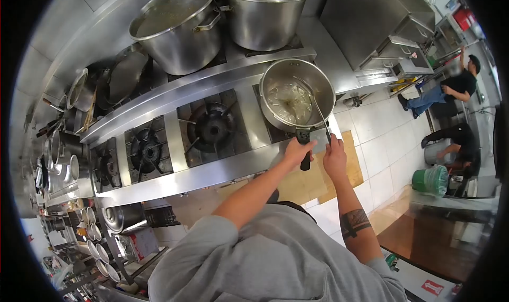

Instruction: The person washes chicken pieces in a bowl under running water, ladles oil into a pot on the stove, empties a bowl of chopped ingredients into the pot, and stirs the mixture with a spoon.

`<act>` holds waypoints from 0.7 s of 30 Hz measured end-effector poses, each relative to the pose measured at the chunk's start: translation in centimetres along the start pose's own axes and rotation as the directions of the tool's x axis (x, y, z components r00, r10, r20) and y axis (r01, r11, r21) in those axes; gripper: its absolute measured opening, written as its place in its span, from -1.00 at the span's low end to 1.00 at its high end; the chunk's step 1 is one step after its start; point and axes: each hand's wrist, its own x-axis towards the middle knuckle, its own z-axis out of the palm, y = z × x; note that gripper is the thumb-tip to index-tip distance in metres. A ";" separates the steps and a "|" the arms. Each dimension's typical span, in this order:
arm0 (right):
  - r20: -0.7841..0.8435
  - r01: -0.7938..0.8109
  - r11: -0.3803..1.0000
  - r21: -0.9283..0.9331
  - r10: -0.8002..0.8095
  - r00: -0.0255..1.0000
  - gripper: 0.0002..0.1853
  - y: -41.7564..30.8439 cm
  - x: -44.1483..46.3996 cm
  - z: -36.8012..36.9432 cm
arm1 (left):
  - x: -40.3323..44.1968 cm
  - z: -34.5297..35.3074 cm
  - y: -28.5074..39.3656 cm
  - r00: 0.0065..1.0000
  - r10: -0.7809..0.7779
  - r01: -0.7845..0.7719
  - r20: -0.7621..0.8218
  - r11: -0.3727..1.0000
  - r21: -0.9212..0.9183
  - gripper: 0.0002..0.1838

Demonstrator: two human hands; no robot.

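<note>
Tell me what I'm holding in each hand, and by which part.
Your left hand grips the pot by its black handle; your right hand holds a long utensil by its handle end.

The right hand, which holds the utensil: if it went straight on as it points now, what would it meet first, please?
The right hand would probably meet the pot first, at its near side; depth is unclear, so it might pass above instead.
</note>
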 end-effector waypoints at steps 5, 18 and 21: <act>0.009 0.015 0.999 -0.031 -0.015 1.000 -0.58 -0.2 0.6 0.0 | -2.2 -10.0 -7.9 0.801 -0.367 0.196 0.473 0.907 0.373 -0.53; 0.123 -0.078 0.996 -0.047 0.083 0.989 -0.59 -1.0 1.0 -0.4 | 7.9 -18.0 -36.9 0.937 -0.007 0.053 -0.348 0.991 0.122 -0.80; 0.166 -0.032 0.999 -0.043 0.038 0.985 -0.57 -0.1 1.1 -0.6 | 6.6 -17.0 -33.6 0.865 -0.387 0.319 -0.320 0.915 -0.246 -0.75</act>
